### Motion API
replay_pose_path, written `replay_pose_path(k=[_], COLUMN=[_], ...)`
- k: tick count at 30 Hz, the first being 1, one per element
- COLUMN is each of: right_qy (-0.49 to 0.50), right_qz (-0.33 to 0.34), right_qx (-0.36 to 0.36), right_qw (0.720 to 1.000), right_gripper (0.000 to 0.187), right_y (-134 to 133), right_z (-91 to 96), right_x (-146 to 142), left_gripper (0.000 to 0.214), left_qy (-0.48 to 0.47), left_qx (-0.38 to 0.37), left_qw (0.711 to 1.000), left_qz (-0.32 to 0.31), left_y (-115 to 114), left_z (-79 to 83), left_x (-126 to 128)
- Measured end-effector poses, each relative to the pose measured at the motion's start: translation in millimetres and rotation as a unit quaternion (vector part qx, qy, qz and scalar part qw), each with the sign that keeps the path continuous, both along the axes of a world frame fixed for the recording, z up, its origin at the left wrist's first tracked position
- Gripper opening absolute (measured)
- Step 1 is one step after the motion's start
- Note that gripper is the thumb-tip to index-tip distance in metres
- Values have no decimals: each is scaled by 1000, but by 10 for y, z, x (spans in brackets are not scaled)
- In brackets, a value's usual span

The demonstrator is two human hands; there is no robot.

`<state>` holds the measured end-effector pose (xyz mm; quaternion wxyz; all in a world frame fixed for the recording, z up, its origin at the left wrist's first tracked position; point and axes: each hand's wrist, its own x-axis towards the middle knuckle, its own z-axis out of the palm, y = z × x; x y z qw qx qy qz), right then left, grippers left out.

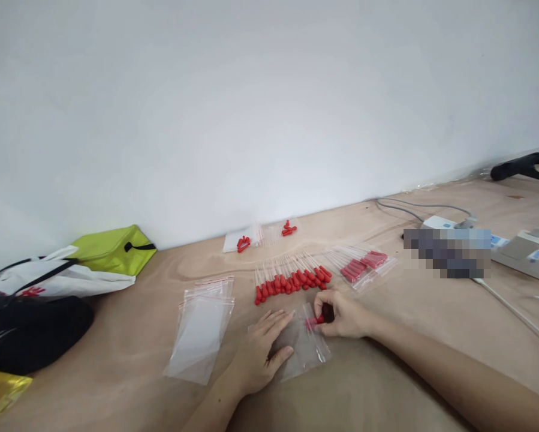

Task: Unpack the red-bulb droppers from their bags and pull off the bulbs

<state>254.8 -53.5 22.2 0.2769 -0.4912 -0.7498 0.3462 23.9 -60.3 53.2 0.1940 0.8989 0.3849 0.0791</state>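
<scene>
My left hand (pixel 259 350) lies flat with fingers stretched out on a clear zip bag (pixel 306 348) on the wooden table. My right hand (pixel 342 314) is curled in a pinch at the bag's red-striped mouth, holding a red-bulbed dropper (pixel 316 321) there. Just beyond the hands lies a row of several glass droppers with red bulbs (pixel 291 278). To their right are filled bags of droppers (pixel 363 264).
A stack of empty zip bags (pixel 201 327) lies to the left. Loose red bulbs and bags (pixel 260 235) sit by the wall. Green, white and black bags (pixel 48 288) crowd the far left. Power strips and cables (pixel 498 249) lie at the right.
</scene>
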Motion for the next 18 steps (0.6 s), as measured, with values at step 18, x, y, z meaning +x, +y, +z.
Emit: replay_pose_path(k=[18], right_qy=[-101], right_qz=[116], right_qx=[17], right_qw=[988], right_gripper=[21], right_y=[76], right_z=[184], right_x=[270], left_gripper=[41], left_qy=[4], left_qx=[10], left_qw=[1000], left_qz=[-24], left_y=[12], left_z=[-48], left_x=[-8])
